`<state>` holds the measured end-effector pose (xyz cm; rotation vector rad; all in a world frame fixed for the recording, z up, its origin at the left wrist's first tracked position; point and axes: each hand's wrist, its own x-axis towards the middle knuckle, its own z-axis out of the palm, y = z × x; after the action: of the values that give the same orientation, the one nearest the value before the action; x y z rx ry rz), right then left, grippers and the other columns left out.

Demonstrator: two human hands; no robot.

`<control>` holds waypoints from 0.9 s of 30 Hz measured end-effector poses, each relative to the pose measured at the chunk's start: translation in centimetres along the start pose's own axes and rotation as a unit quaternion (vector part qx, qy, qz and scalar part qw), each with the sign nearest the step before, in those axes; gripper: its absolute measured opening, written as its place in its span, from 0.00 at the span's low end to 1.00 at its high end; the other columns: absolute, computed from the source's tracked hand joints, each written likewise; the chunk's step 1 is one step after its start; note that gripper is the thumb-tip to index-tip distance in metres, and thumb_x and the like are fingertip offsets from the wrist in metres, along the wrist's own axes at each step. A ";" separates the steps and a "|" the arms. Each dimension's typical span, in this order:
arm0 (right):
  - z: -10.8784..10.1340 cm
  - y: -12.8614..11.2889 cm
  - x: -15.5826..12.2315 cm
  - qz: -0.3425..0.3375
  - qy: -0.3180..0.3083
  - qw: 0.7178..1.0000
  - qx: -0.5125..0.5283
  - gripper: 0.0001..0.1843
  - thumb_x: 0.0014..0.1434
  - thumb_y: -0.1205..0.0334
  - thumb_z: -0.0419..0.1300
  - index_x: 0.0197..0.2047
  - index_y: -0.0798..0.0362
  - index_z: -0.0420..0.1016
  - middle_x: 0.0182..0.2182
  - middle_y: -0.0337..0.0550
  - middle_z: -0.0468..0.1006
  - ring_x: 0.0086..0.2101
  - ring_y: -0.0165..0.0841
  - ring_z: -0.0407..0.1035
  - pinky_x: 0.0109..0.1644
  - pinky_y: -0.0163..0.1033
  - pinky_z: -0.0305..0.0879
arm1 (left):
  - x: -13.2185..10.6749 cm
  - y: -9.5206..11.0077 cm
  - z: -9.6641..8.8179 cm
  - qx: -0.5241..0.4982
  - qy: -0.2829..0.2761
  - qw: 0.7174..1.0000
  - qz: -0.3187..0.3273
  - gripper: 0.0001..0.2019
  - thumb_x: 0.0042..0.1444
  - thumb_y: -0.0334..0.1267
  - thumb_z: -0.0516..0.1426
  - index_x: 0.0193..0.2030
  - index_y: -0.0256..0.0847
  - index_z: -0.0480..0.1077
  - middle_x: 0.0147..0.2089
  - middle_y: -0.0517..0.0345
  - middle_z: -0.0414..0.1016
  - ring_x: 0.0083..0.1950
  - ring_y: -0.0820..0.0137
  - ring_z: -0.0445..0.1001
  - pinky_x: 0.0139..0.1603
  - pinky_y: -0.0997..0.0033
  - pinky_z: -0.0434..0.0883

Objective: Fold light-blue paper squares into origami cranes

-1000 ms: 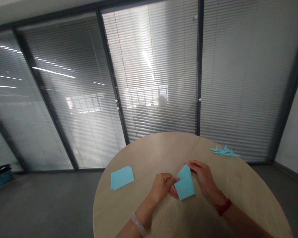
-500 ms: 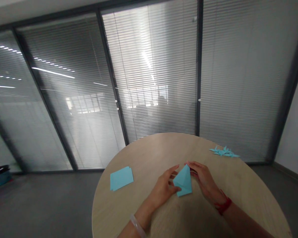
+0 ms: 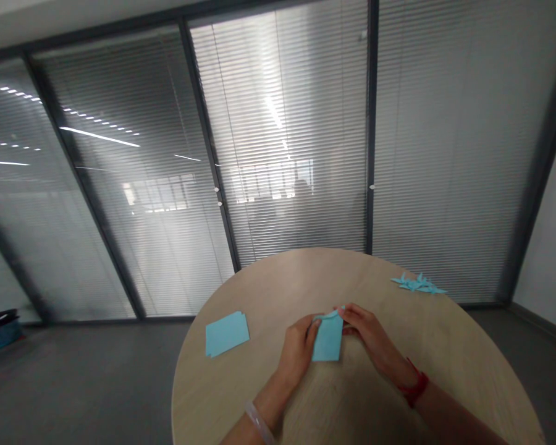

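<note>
A folded piece of light blue paper (image 3: 327,342) is between my two hands, over the near middle of the round table. My left hand (image 3: 297,347) grips its left edge, with the thumb on the front and the other fingers mostly hidden behind. With thumb and fingertips, my right hand (image 3: 365,329) pinches the upper right corner. Along the top the paper has a narrow raised fold; its lower part looks roughly square. A pale bangle is on my left wrist and a red band on my right.
On the left of the wooden table (image 3: 315,272) lies a stack of blue paper sheets (image 3: 227,334). Several small folded blue paper shapes (image 3: 418,283) are heaped near the far right edge. Glass panels with blinds (image 3: 296,154) stand behind the table.
The paper has gone from a pointed, kite-like shape to a squarer one with its top folded over. Both hands have shifted slightly left, and the left hand has moved up its edge.
</note>
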<state>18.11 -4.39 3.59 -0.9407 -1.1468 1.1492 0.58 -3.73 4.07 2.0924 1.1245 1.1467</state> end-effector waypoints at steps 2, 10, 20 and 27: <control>0.3 0.3 0.0 0.021 -0.017 1.000 0.005 0.24 0.45 0.47 0.67 0.40 0.53 0.71 0.30 0.41 0.77 0.32 0.37 0.73 0.37 0.41 0.69 | 0.1 -0.1 0.0 0.033 0.023 0.999 -0.014 0.18 0.63 0.45 0.48 0.34 0.38 0.75 0.32 0.51 0.79 0.33 0.66 0.74 0.36 0.70 0.67; 1.1 2.7 0.5 0.073 -0.018 0.997 -0.022 0.34 0.35 0.47 0.70 0.42 0.50 0.61 0.27 0.34 0.72 0.28 0.34 0.70 0.32 0.40 0.67 | -0.4 0.1 0.2 0.063 -0.004 0.998 0.011 0.16 0.63 0.42 0.48 0.41 0.39 0.75 0.35 0.53 0.79 0.32 0.68 0.74 0.35 0.73 0.65; 1.1 2.7 0.2 0.052 -0.017 0.998 -0.019 0.29 0.40 0.66 0.58 0.48 0.50 0.56 0.30 0.36 0.74 0.28 0.33 0.71 0.34 0.39 0.67 | -0.5 0.4 0.3 0.064 0.006 0.998 -0.003 0.17 0.63 0.44 0.47 0.38 0.39 0.74 0.32 0.54 0.78 0.28 0.69 0.71 0.32 0.73 0.64; 1.0 2.6 0.3 0.005 -0.017 1.000 -0.014 0.27 0.49 0.50 0.62 0.49 0.52 0.62 0.35 0.43 0.77 0.33 0.38 0.74 0.37 0.42 0.70 | 0.1 -0.1 0.2 0.025 0.082 0.995 -0.051 0.18 0.59 0.48 0.51 0.26 0.38 0.70 0.21 0.63 0.65 0.24 0.72 0.61 0.26 0.74 0.55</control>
<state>16.67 -3.63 1.29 -0.9529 -1.1890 1.1640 0.75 -3.57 3.90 1.9808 1.3325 1.2716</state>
